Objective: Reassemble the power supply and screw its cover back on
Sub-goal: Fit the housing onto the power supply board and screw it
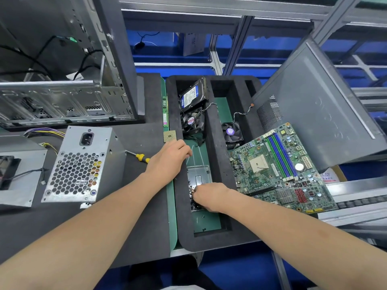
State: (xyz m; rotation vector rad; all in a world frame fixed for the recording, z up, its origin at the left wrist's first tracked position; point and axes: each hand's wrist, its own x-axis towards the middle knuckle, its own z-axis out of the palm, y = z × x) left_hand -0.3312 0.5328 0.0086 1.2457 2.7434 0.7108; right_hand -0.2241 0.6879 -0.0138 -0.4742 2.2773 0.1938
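Observation:
The grey power supply (79,164) lies on the dark mat, honeycomb grille up, with its yellow and purple cables (45,132) trailing left. Its cover with the fan (18,170) lies apart at the far left. My left hand (167,158) grips the yellow handle of a screwdriver (140,157), whose tip points at the power supply's right side. My right hand (209,195) reaches into the black foam tray (217,164). Its curled fingertips pinch at a pile of small screws (191,190) on a metal plate (198,174).
The tray also holds a hard drive (192,95), a case fan (192,120) and a CPU cooler (231,132). A motherboard (280,166) leans on its right rim. A CPU (170,136), a RAM stick (165,111), the open PC case (62,97) and a side panel (314,111) surround the work area.

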